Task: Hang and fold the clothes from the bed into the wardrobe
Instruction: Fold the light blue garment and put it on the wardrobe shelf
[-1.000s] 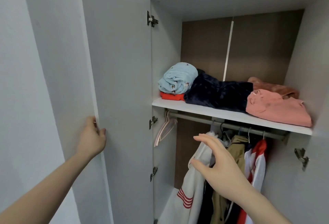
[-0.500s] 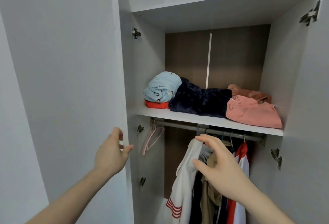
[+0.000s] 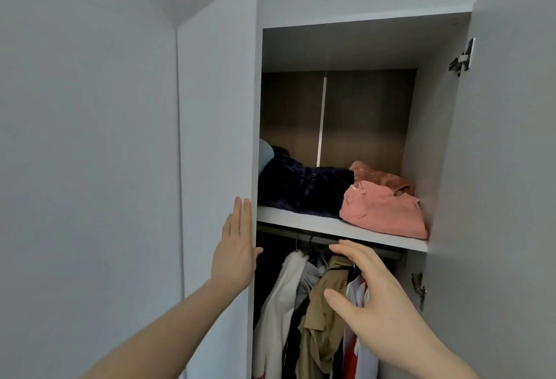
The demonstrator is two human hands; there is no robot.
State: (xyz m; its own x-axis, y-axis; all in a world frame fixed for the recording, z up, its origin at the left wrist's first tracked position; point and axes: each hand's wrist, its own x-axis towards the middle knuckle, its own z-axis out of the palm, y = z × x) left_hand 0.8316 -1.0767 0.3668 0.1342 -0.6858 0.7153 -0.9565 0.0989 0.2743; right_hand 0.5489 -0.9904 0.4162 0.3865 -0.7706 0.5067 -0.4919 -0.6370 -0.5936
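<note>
Currently: left hand (image 3: 236,250) lies flat on the outer face of the left wardrobe door (image 3: 216,144), fingers straight and together pointing to 12 o'clock, thumb hooked round the door's free edge toward 3 o'clock. Nothing gripped, just palm contact. Door stands nearly edge-on to the camera and covers the left end of the shelf.

Right hand (image 3: 373,297) hovers in front of the hanging section, fingers spread and loosely arched, thumb out at 9 o'clock. It holds nothing; fingertips sit just below the hanging rail (image 3: 319,239), contact with the rail or clothes can't be confirmed.

Shelf (image 3: 304,222), from 9 to 3 o'clock: a sliver of light blue fabric (image 3: 265,154) mostly hidden behind the door, a dark navy velvety garment (image 3: 301,186), then a folded pink garment (image 3: 382,213) with a brownish-pink one (image 3: 379,175) behind it against the back panel.

Under the rail, at 6 o'clock of the shelf: white garment (image 3: 279,303), khaki jacket (image 3: 322,312), a red-and-white piece (image 3: 355,351) partly behind the right hand, all hanging close together.

Right wardrobe door (image 3: 505,168) is swung wide open at 3 o'clock, two metal hinges visible on its inner face. Bed is out of frame.
</note>
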